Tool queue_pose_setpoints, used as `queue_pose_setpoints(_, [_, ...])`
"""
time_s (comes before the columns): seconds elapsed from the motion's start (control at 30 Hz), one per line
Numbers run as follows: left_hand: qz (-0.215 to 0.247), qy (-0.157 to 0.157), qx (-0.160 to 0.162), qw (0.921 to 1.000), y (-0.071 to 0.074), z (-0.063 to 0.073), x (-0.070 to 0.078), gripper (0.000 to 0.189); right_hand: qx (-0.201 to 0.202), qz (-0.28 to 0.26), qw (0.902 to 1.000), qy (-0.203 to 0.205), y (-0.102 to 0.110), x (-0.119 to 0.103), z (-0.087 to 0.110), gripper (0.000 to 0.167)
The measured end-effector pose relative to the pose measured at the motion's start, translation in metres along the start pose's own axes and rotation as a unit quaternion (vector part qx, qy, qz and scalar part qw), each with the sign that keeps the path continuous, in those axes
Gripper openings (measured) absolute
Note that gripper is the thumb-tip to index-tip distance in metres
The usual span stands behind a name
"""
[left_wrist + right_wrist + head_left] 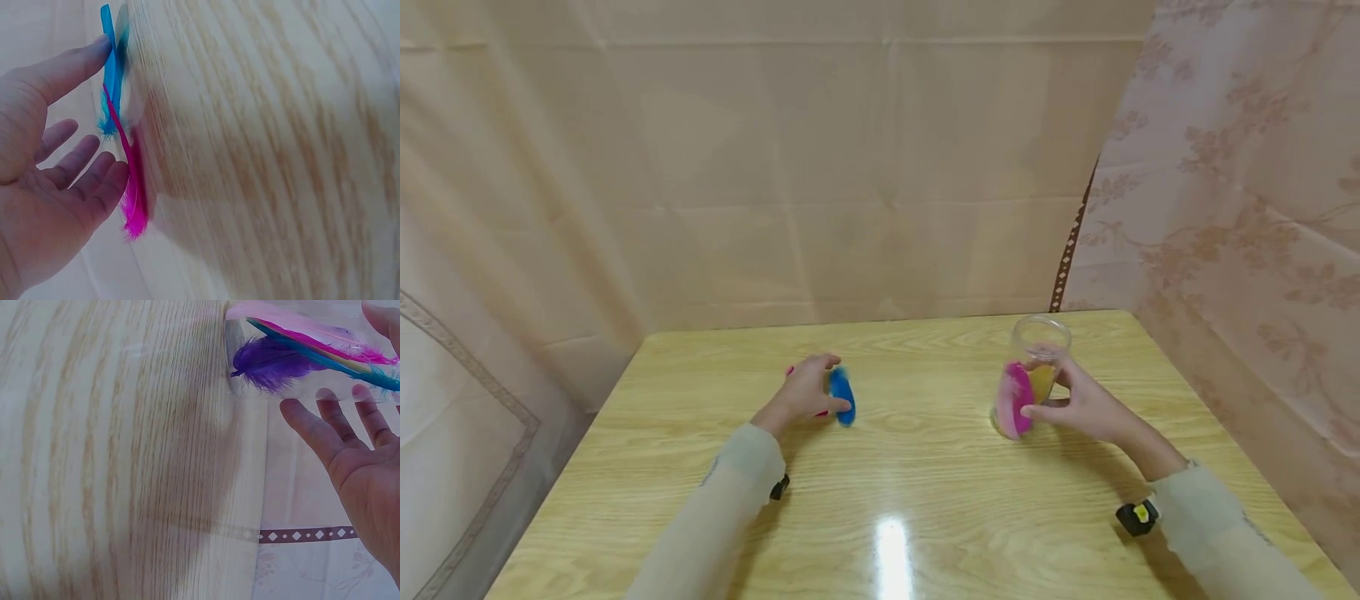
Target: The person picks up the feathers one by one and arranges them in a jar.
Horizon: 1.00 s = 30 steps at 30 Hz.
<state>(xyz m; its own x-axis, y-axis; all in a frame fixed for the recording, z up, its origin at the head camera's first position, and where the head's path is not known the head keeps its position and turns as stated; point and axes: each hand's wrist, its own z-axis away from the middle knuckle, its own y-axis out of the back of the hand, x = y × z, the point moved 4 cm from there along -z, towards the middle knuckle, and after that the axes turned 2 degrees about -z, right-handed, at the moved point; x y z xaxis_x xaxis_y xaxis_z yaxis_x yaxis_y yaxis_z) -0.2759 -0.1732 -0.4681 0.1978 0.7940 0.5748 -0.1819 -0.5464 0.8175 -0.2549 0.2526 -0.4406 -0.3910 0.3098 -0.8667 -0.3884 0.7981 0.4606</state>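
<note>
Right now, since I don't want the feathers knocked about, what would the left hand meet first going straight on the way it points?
The left hand would probably meet the blue feather first, as its thumb overlaps it in the wrist view; actual contact is unclear.

A clear jar of feathers stands right of a blue feather.

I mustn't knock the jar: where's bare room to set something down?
Free: the table between the blue feather and the jar, and from the pink feather to the left edge. Crowded: around the left hand, and where the right hand holds the jar.
</note>
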Motion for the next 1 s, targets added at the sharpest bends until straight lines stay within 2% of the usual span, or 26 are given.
queue_pose_setpoints(0.23, [-0.014, -0.004, -0.007, 0.9999, 0.0023, 0.0022, 0.0045, 0.082, 0.002, -0.002, 1.0, 0.0, -0.001, -0.0006, -0.0003, 0.083])
queue_pose_setpoints(0.5, [-0.006, 0.002, -0.008, 0.9999, -0.0006, 0.0009, 0.0046, 0.082, 0.003, 0.001, 1.0, -0.005, 0.0, -0.003, 0.0003, 0.084])
queue_pose_setpoints(0.73, [-0.025, -0.014, -0.008, 0.9996, -0.0027, -0.0006, 0.0049, 0.084, 0.002, -0.003, 0.9999, -0.01, 0.0012, -0.0039, 0.001, 0.084])
queue_pose_setpoints(1.0, [-0.022, 0.01, -0.022, 0.9995, -0.0023, 0.0023, 0.0057, 0.089, -0.001, -0.005, 0.9999, -0.009, -0.0003, -0.0029, 0.0004, 0.083])
